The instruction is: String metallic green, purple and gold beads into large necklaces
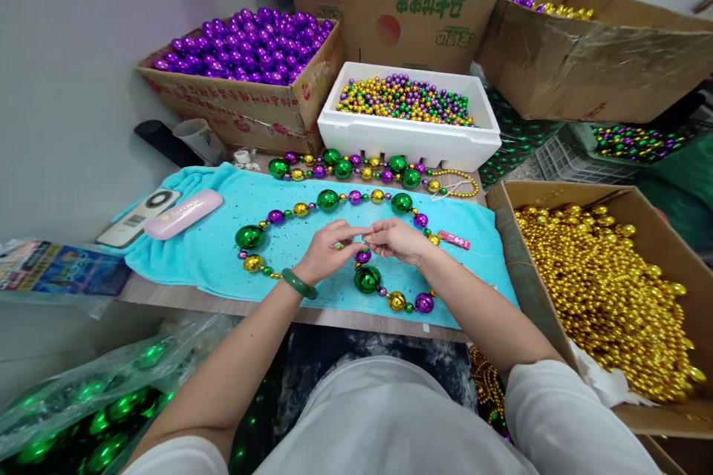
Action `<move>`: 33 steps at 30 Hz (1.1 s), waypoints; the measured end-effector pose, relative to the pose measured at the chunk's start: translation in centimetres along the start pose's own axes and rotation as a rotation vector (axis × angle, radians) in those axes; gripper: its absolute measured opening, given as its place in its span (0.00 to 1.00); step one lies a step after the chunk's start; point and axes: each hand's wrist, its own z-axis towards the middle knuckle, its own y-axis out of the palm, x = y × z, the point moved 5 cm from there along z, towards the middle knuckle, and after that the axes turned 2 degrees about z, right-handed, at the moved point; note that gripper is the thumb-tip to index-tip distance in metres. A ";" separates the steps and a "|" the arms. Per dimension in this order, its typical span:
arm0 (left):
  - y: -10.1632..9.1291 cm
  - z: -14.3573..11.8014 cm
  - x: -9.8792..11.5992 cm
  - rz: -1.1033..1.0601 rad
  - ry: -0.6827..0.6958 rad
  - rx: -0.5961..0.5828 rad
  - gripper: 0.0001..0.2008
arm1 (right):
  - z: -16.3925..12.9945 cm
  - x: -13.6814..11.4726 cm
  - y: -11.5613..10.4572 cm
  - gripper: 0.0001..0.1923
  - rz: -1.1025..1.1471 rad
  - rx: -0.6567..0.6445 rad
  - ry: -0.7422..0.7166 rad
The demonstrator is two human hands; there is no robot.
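A bead strand (328,200) of large green, purple and gold balls with small beads between them lies in a loop on the turquoise towel (194,260). At the loop's near middle, the fingertips of my left hand (333,251) and my right hand (396,239) meet in a pinch. A bit of thin pale string (365,243) shows between them, just above a purple ball (363,256). Both hands are closed on this string, and the fingers partly hide it. A green bangle (299,283) circles my left wrist. A small pink packet (454,240) lies right of my right hand.
Behind the towel lie a finished-looking bead strand (342,168) and a white foam box (409,133) of small beads. Cardboard boxes hold purple balls (250,44) and gold beads (607,304). A pink case (183,214) and white device (139,219) sit left.
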 end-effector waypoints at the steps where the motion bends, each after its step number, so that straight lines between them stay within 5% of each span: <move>1: 0.2 -0.1 0.0 -0.015 0.011 0.036 0.07 | 0.0 0.1 0.0 0.04 0.009 0.012 0.007; 7: 0.3 -0.3 0.1 0.054 -0.064 0.164 0.08 | -0.1 -0.2 -0.1 0.04 -0.160 0.142 -0.108; 11: 0.5 0.1 -1.0 0.071 -0.278 -0.005 0.08 | -0.6 -1.4 -0.1 0.05 -0.685 0.262 -0.320; 15: 1.2 -0.3 -2.7 -0.230 -0.619 -0.251 0.09 | -1.2 -2.1 1.0 0.10 -1.042 0.247 -0.491; 20: 1.5 -0.8 -3.6 -0.522 -0.829 -0.219 0.11 | -2.1 -2.5 2.5 0.12 -1.404 0.338 -0.498; 27: 2.5 -1.1 -3.6 -0.896 -0.966 -0.049 0.14 | -2.7 -1.3 3.7 0.13 -1.372 0.467 -0.500; 33: 0.5 -0.5 -3.0 -0.582 -0.707 -0.072 0.12 | -3.5 0.4 3.6 0.09 -1.134 0.301 -0.546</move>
